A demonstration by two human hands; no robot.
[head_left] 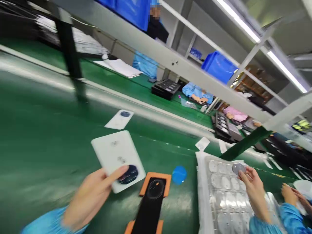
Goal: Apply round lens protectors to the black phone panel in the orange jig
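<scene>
My left hand point(94, 191) grips a white card point(114, 144) between thumb and fingers, raised over the green bench. A dark round disc point(130, 174) lies on the card's lower part, with my thumb at its edge. My right hand point(254, 191) pinches a thin grey round disc point(237, 168) above a clear plastic tray point(203, 195) with rows of round pockets. Between my hands a long black part point(148, 211) with a round end rests on an orange holder point(167, 178). Beside it lies a blue round film point(179, 175).
Another white card point(117, 121) with a dark round spot lies behind my left hand. Smaller white pieces point(202, 143) lie behind the tray. A co-worker's hands point(291, 195) are close on my right. A slanting post point(246, 143) and a metal rail point(151, 109) border the bench.
</scene>
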